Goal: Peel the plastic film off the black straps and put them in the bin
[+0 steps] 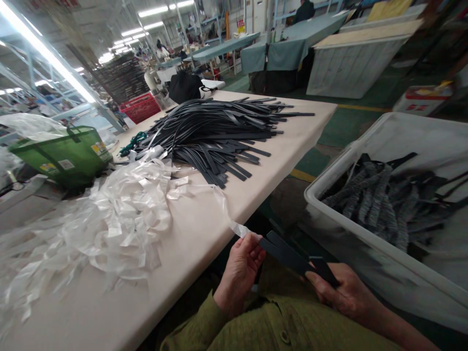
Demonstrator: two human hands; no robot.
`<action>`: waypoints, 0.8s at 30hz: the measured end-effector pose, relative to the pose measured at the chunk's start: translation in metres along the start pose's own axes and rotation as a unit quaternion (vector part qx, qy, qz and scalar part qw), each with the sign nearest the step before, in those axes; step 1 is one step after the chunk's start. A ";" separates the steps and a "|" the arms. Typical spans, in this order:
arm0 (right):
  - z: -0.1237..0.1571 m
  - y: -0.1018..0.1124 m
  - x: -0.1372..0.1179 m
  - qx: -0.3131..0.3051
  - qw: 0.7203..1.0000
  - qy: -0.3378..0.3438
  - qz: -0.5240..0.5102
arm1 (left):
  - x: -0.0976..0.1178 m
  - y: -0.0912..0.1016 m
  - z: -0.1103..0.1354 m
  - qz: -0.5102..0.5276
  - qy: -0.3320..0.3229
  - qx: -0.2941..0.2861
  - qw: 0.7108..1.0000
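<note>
My left hand (pixel 242 268) pinches a thin clear film strip (pixel 224 207) that runs from the end of a dark strap up to the table. My right hand (pixel 341 288) grips the other end of that dark strap (pixel 292 257), held over my lap. A big heap of similar dark straps (pixel 219 129) lies on the beige table (pixel 197 243). A pile of peeled clear film strips (pixel 109 219) lies on the table to the left.
A white plastic bin (pixel 369 253) at right holds bundled dark straps. A green basket (pixel 62 153) stands at the table's left, a red crate (pixel 141 107) and a black bag (pixel 185 87) at its far end. Other work tables and people are in the background.
</note>
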State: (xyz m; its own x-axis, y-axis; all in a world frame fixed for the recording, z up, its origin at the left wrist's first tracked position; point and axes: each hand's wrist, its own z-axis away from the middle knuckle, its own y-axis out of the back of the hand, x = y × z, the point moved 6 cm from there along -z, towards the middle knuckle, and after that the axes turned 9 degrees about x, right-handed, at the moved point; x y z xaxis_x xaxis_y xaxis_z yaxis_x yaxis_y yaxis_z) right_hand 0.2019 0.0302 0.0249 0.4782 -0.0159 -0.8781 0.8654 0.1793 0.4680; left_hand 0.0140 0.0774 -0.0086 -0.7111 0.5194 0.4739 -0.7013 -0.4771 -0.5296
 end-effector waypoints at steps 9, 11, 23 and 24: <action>-0.016 -0.005 -0.010 0.022 0.995 0.079 0.065 | -0.004 0.004 -0.004 -0.047 -0.015 -0.019 0.999; -0.019 -0.006 -0.014 0.029 0.994 0.085 0.068 | -0.003 0.005 -0.005 -0.054 -0.019 -0.017 0.998; -0.014 -0.002 -0.004 0.070 0.989 0.079 0.103 | 0.003 0.010 -0.006 -0.052 -0.054 -0.034 0.997; -0.014 -0.002 -0.003 0.073 0.988 0.080 0.107 | 0.003 0.010 -0.006 -0.051 -0.055 -0.034 0.997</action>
State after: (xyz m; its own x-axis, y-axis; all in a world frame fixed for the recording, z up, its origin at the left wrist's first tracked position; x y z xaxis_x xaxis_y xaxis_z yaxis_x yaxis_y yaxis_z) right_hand 0.1967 0.0434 0.0252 0.6323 0.1658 -0.7568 0.7653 0.0184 0.6434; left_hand 0.0048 0.0784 -0.0168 -0.6393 0.4797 0.6009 -0.7685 -0.3738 -0.5192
